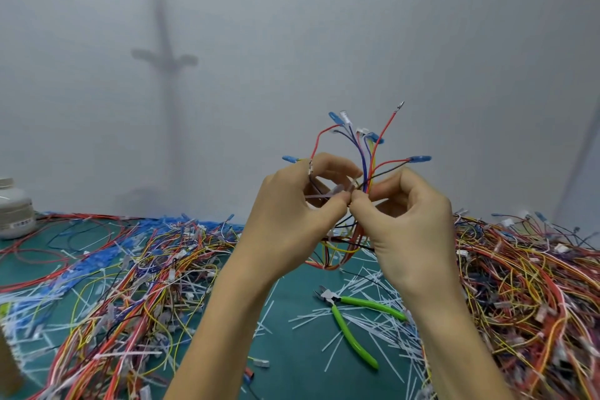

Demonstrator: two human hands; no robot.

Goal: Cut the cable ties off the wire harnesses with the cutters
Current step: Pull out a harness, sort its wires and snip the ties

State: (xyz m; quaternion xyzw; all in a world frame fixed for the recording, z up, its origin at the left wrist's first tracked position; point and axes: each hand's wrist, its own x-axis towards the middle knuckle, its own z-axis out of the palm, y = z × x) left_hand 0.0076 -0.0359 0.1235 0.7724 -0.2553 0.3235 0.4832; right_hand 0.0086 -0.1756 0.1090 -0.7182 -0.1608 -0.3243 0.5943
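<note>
I hold one wire harness [367, 153] upright above the table, its red, blue, yellow and black wires fanning up to blue terminals. My left hand [292, 214] pinches a white cable tie [328, 194] at the bundle. My right hand [409, 221] pinches the wires right beside it, fingertips nearly touching the left ones. The lower wires hang in a loop below my hands. The green-handled cutters [354, 325] lie on the green mat below my right wrist, jaws pointing up-left, held by neither hand.
A big heap of loose wires [136, 286] covers the left of the green mat [292, 364]. Another heap of harnesses [526, 295] fills the right. Cut white tie pieces [373, 331] litter the middle. A white jar [14, 208] stands far left.
</note>
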